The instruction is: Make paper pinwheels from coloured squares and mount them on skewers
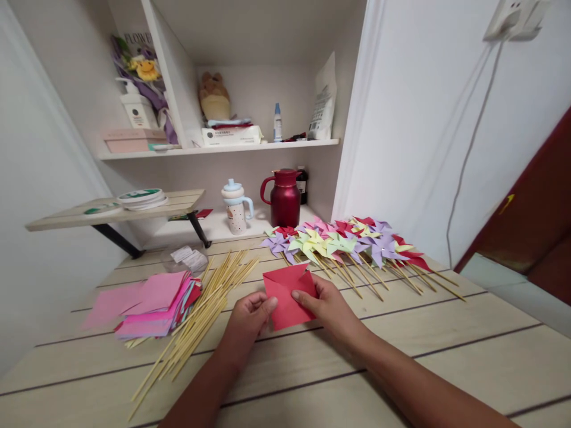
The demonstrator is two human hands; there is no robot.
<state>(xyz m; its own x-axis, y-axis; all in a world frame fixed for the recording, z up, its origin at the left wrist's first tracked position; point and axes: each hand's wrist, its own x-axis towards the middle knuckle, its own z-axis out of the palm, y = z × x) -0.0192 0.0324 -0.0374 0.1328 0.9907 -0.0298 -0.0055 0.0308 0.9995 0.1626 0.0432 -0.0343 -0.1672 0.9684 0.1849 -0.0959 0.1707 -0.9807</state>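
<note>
Between my two hands is a red paper square (289, 309), held up just above the table. Its left edge is pinched by my left hand (252, 315), thumb in front. My right hand (328, 303) grips the right side, with the thumb lying flat on the face of the paper and the fingers hidden behind. Slanting lines, creases or cuts, run in from the paper's upper corners. Left of my left hand lie a bundle of thin wooden sticks (200, 315) and a stack of pink and other coloured paper squares (156, 303).
Finished paper pinwheels (343, 244) on sticks lie in a pile at the back right. Behind stand a dark red jug (285, 199) and a spotted cup (236, 211). A clear plastic packet (185, 260) lies near the small raised shelf (66, 217) at left.
</note>
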